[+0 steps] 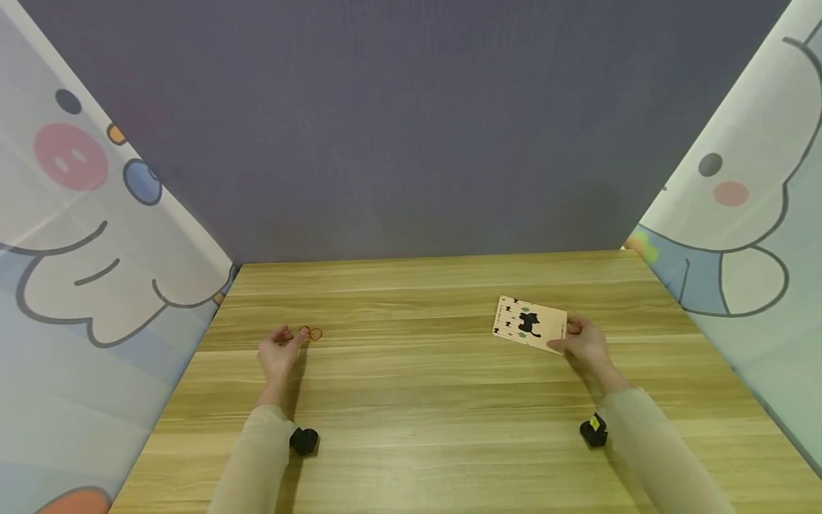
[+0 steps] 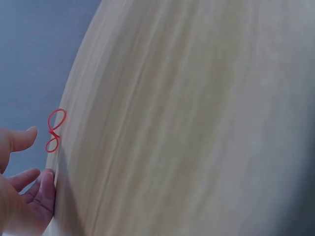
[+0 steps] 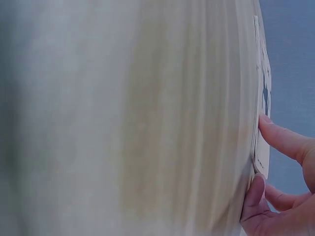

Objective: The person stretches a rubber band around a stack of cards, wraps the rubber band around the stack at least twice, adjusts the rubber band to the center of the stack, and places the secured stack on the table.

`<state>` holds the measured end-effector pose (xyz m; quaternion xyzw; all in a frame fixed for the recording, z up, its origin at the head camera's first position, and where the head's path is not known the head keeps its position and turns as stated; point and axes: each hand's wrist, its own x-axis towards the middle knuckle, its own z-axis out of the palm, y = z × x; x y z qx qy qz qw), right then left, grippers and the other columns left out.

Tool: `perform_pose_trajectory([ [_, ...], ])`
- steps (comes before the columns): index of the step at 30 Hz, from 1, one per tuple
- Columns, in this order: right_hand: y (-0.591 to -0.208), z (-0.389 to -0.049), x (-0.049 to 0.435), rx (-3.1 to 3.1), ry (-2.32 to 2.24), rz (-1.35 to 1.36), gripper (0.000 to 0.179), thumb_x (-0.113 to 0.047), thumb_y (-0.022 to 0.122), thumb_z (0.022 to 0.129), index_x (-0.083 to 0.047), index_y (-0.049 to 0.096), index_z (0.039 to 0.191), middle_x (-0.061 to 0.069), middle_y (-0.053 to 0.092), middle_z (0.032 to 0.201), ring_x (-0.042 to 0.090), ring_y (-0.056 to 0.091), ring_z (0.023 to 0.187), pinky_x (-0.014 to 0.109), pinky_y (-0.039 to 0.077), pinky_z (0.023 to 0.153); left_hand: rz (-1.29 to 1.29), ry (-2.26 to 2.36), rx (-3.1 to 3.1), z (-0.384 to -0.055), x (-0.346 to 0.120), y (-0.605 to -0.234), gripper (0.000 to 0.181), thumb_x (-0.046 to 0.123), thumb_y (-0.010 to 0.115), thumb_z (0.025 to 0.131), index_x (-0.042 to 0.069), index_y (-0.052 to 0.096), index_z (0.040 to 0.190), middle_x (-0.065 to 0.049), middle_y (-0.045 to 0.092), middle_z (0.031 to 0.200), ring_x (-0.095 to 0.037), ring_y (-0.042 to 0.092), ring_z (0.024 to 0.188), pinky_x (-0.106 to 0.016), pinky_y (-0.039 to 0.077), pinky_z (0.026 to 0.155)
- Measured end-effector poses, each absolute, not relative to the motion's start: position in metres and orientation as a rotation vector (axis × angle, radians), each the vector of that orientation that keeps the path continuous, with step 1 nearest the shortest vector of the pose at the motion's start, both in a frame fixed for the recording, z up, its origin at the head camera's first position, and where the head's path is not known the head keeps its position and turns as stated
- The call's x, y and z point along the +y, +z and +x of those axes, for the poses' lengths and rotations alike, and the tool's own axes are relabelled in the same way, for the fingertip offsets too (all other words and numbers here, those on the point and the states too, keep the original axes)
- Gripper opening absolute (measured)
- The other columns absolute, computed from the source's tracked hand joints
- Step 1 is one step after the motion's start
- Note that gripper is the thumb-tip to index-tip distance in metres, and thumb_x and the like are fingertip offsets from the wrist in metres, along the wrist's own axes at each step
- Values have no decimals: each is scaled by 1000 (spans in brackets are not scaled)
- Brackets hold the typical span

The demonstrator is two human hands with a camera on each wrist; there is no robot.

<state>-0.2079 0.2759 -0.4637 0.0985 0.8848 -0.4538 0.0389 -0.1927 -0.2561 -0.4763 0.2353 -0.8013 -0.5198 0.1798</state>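
Observation:
On the left of the table in the head view lies a thin red band twisted into two loops (image 1: 311, 333). Beside it is my left hand (image 1: 279, 353). The left wrist view shows the thumb and fingers spread apart, with the red band (image 2: 54, 130) just beyond them, untouched. At the right, a thin cream notebook (image 1: 529, 324) with a black cat on its cover lies on the table. My right hand (image 1: 584, 346) pinches its right end. In the right wrist view the thumb presses the notebook's cover (image 3: 263, 142), with fingers at its edge.
The wood-grain table (image 1: 411, 400) ends at a dark grey wall panel (image 1: 411, 143). Cartoon-printed sheets (image 1: 96, 285) flank both sides. A black wrist camera (image 1: 304, 441) sits at the left sleeve, another black wrist camera (image 1: 594, 432) at the right.

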Motion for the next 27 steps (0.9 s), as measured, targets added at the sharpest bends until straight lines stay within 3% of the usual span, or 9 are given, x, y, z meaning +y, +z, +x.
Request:
perform_pose_trajectory([
  [5, -461, -210, 276, 2704, -1335, 323, 73, -7, 75, 68, 16, 33, 124, 33, 42, 114, 41, 43, 102, 47, 40, 85, 699, -1435, -2250, -194, -254, -477, 50, 27, 73, 73, -8, 59, 105, -14, 59, 89, -21, 54, 79, -27, 46, 64],
  [10, -460, -213, 275, 2685, -1310, 332, 67, -4, 73, 68, 19, 37, 119, 35, 44, 115, 45, 43, 103, 48, 40, 87, 798, -1327, -2372, -198, -251, -480, 39, 23, 67, 79, -3, 59, 108, -15, 58, 96, -26, 53, 87, -37, 45, 71],
  [22, -453, -217, 273, 2611, -1196, 407, 61, -7, 72, 70, 21, 42, 115, 35, 45, 115, 47, 41, 105, 50, 34, 92, 825, -1138, -2438, -201, -245, -481, 24, 20, 69, 77, 6, 66, 96, -10, 59, 88, -24, 53, 79, -34, 39, 55],
  [27, -453, -217, 272, 2591, -1236, 425, 62, -5, 72, 69, 21, 40, 116, 36, 43, 115, 47, 40, 104, 50, 36, 90, 784, -1136, -2461, -201, -243, -478, 25, 18, 67, 78, 6, 67, 99, -13, 61, 91, -26, 55, 82, -37, 41, 58],
])
